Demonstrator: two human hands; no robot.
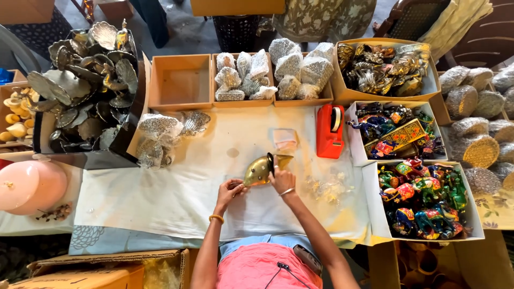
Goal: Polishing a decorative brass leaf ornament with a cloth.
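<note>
A brass, leaf-shaped dish point(258, 169) with a small figure on its right end lies on the white cloth point(176, 187) in the middle of the table. My left hand point(231, 188) pinches its left tip. My right hand point(281, 179) grips its right side by the figure. A clear crumpled plastic wrap point(327, 188) lies just right of my right hand.
A red tape dispenser point(330, 131) stands behind. Cardboard boxes hold wrapped items point(243, 77), brass pieces point(383, 69) and painted elephants point(423, 200). A black bin of metal dishes point(88, 85) is at left, a pink round object point(29, 184) near it, netted bundles point(474, 128) at right.
</note>
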